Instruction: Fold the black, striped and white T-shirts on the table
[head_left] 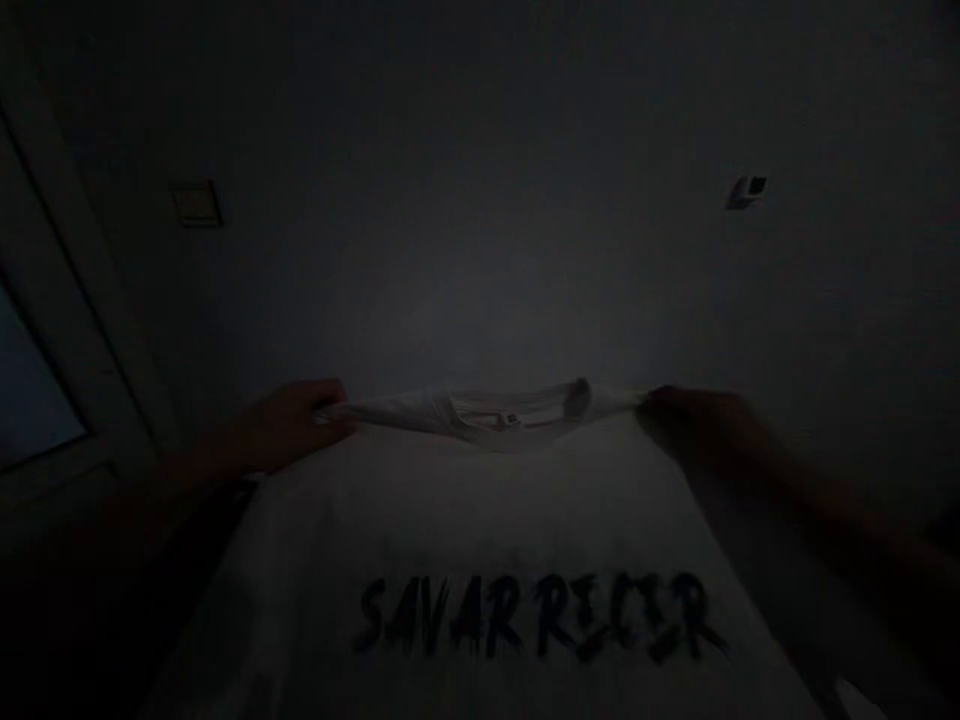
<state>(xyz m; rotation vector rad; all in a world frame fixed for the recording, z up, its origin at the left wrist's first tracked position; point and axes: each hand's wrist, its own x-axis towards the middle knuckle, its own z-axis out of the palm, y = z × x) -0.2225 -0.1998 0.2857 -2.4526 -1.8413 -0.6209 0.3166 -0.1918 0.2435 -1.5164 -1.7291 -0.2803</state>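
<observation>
A white T-shirt (480, 520) with dark brush-style lettering across its chest hangs spread out before me, neckline at the top. My left hand (304, 415) is closed on one shoulder, the cloth pinched between thumb and fingers. At the other shoulder my right hand (686, 405) grips the fabric too, its fingers in deep shadow. Between both hands the shoulder line is stretched nearly level. Inside the round collar a small neck label shows. The lower part of the shirt runs out of the picture.
The room is very dim. Behind the shirt stands a plain wall (480, 200), with a square switch plate (197, 204) on the left and a small wall fitting (747, 192) on the right. A framed door with a glass pane (34, 380) is at the far left.
</observation>
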